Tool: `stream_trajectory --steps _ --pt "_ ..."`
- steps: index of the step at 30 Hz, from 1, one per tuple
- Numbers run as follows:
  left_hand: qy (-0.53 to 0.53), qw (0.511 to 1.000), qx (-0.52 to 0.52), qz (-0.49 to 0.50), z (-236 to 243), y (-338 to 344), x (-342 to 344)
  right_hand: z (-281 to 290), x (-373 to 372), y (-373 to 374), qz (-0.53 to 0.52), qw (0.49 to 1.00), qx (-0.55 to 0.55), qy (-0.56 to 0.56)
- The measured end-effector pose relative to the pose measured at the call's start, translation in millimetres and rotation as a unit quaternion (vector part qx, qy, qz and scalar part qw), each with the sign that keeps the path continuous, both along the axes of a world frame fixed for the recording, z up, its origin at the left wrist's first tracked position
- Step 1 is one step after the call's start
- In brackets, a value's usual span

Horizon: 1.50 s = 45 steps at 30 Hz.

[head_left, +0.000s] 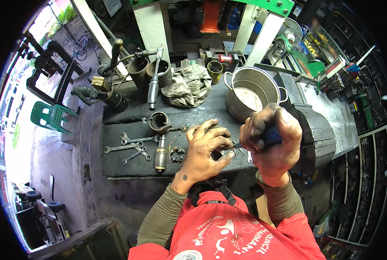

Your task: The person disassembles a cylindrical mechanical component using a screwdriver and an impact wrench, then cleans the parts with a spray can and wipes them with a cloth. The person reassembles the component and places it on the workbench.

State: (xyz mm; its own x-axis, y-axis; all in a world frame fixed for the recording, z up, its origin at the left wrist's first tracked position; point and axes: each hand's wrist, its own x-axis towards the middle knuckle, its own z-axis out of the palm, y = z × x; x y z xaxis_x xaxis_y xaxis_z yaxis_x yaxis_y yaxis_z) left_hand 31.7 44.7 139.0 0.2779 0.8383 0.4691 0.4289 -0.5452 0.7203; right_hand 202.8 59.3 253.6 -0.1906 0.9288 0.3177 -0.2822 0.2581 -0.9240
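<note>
My right hand (275,149), dirty with grease, is wrapped round the dark blue handle of a screwdriver (271,135). Its thin shaft points left toward my left hand (204,149). There, the curled fingers and thumb close around a small dark metal part (216,154) at the bench's near side; most of the part is hidden. Just left of that hand lies a round ring-shaped piece (177,154) with a thin wire running up from it. A metal cylinder with a brassy end (160,158) stands or lies beside it; which, I cannot tell.
Several wrenches (126,147) lie at the bench's left. Behind are a small metal cup (159,122), a crumpled cloth (187,86), dark cylinders (139,71) and a large two-handled pot (234,104) with pale contents. A green plastic chair (50,116) stands on the floor at left.
</note>
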Motion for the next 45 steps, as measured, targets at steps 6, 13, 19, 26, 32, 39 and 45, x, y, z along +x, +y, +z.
stream_trajectory --steps 6,13,19,26,32,39,45 --pt "-0.001 1.000 0.017 0.008 -2 2 2 -2 1 -3 -0.029 0.998 0.000 -0.048" --pt "0.012 0.999 0.039 0.029 -1 0 6 26 -14 11 0.161 0.987 -0.008 -0.020" --pt "-0.028 0.990 0.134 0.022 -1 4 11 7 -29 -17 -0.140 0.978 0.125 -0.093" --pt "0.001 0.984 0.175 0.030 -12 8 18 13 -35 -3 -0.061 0.995 0.075 0.040" --pt "-0.037 0.979 0.201 0.010 -17 18 17 41 -11 51 0.387 0.920 -0.066 0.015" --pt "-0.064 0.991 0.118 0.023 -10 11 18 70 -26 26 0.095 0.981 0.061 -0.155" --pt "-0.064 0.996 0.033 -0.056 18 2 4 93 10 33 0.094 0.743 0.287 -0.597"
